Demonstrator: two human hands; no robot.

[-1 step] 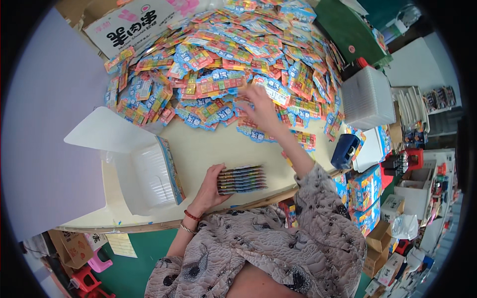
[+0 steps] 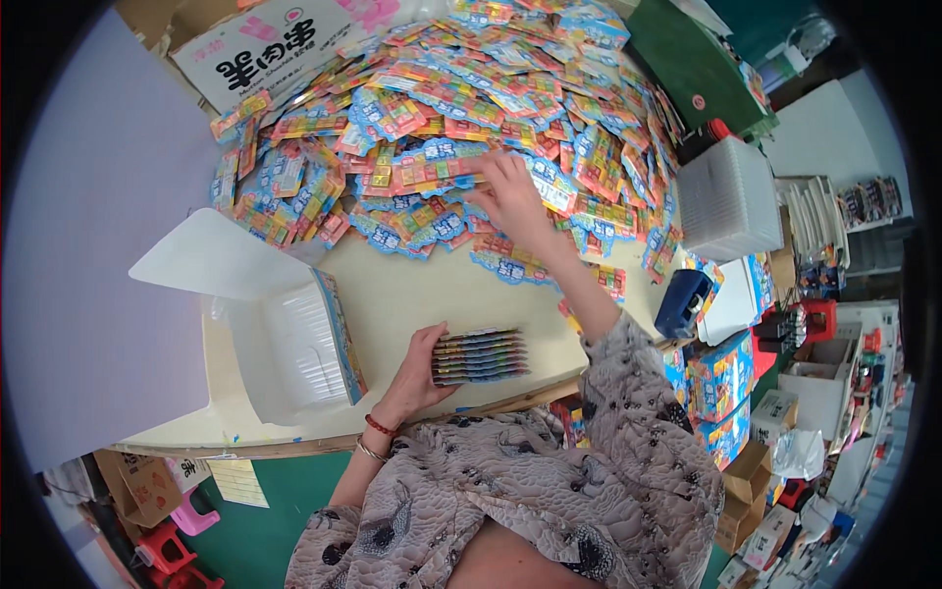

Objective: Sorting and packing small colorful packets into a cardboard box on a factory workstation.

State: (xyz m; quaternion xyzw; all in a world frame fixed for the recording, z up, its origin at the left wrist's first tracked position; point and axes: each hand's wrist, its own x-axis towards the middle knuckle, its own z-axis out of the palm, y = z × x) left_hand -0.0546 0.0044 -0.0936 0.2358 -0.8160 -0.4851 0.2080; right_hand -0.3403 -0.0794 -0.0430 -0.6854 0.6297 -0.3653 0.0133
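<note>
Blue, orange and yellow packets, a white box, a grey floral-patterned sleeve.

Packet stack right of open box, packet heap behind both.

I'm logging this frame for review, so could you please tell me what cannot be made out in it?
- Head view: left hand holds the stack of packets; its count is too small to tell.
- Right hand rests on the packet pile; its fingertips' grip is hidden by the hand.
- White open box: contents unclear.
- Cardboard box: cut off by the rim.
</note>
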